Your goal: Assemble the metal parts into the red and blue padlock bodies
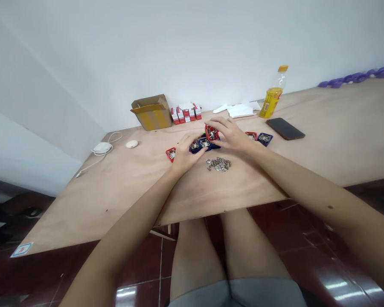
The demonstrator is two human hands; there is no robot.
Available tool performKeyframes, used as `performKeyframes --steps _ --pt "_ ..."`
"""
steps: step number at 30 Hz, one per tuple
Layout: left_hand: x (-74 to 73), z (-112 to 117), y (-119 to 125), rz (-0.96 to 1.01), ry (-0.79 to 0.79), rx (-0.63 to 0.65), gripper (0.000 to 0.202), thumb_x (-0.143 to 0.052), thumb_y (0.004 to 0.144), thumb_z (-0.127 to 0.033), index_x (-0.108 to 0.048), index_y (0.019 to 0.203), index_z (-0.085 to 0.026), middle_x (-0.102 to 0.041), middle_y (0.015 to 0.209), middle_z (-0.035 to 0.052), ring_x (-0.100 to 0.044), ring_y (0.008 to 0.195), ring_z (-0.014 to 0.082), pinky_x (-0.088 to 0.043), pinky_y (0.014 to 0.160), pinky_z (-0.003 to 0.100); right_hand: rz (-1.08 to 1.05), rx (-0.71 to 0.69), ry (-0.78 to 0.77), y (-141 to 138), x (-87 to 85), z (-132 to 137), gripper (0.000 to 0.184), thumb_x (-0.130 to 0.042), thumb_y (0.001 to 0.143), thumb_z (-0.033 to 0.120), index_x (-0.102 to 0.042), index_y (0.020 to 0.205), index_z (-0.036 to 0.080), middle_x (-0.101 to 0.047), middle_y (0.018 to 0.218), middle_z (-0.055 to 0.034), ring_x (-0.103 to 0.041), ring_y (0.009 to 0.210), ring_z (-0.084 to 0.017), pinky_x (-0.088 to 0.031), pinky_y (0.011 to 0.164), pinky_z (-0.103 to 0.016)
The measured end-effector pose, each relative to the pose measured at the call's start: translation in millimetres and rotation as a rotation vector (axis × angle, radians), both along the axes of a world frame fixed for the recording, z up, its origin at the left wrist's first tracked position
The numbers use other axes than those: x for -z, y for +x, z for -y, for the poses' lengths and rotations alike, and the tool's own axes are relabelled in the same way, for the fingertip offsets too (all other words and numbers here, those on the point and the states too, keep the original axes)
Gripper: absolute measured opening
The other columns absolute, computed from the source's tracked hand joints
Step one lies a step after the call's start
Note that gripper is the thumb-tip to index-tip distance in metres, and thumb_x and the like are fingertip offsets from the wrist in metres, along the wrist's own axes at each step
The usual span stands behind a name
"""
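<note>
My right hand [228, 134] holds a small red case with metal parts inside [212, 133] between thumb and fingers, raised a little over the table. Below it, several blue cases of the same sort [205, 143] stand in a row, each with shiny metal fittings. My left hand [186, 152] curls its thumb and fingers around the blue case at the left end [195, 146]. Partly hidden by the left hand lies another red case [170, 154]. Close in front of the row is a pile of loose screws and small metal discs [219, 164].
Right of my right hand lie a red case [251, 135] and a blue case [264, 138], then a black phone [285, 128]. Behind are a drink bottle [272, 100], white papers [240, 110], small red-and-white boxes [186, 114] and an open cardboard box [153, 114]. A white charger [102, 147] sits left.
</note>
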State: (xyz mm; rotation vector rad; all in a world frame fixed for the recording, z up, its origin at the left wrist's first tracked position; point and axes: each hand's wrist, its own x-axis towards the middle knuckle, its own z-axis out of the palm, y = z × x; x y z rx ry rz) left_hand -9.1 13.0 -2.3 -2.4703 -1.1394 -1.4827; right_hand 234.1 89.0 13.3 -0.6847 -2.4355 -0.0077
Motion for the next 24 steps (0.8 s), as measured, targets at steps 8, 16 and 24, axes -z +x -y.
performKeyframes --steps 8,16,24 --pt "7.4 -10.8 -11.5 -0.175 0.055 -0.016 0.057 -0.076 0.096 -0.033 -0.058 0.149 -0.022 -0.061 0.154 0.0179 -0.059 0.143 0.0346 -0.049 0.122 0.057 -0.048 -0.171 -0.06 -21.1 1.5 26.4 0.074 -0.054 0.105 0.03 -0.023 0.172 0.037 -0.044 0.163 -0.0116 -0.047 0.152 -0.033 -0.045 0.127 -0.055" --pt "3.8 -5.6 -5.4 -0.235 0.017 -0.018 0.048 -0.059 0.105 -0.024 -0.056 0.152 -0.024 -0.058 0.157 0.017 -0.057 0.146 0.0338 -0.05 0.121 0.056 -0.032 -0.127 -0.069 -16.2 1.7 25.3 0.088 -0.058 0.098 0.025 -0.017 0.173 0.041 -0.039 0.167 -0.0061 -0.045 0.152 -0.036 -0.047 0.127 -0.054" --pt "8.1 -6.5 -6.1 -0.288 0.055 -0.05 0.052 -0.051 0.103 -0.015 -0.053 0.154 -0.022 -0.06 0.154 0.0177 -0.058 0.144 0.0344 -0.05 0.12 0.055 -0.053 -0.113 -0.075 -19.6 3.9 27.1 0.085 -0.057 0.1 0.026 -0.016 0.173 0.043 -0.04 0.164 -0.0087 -0.047 0.15 -0.037 -0.049 0.125 -0.056"
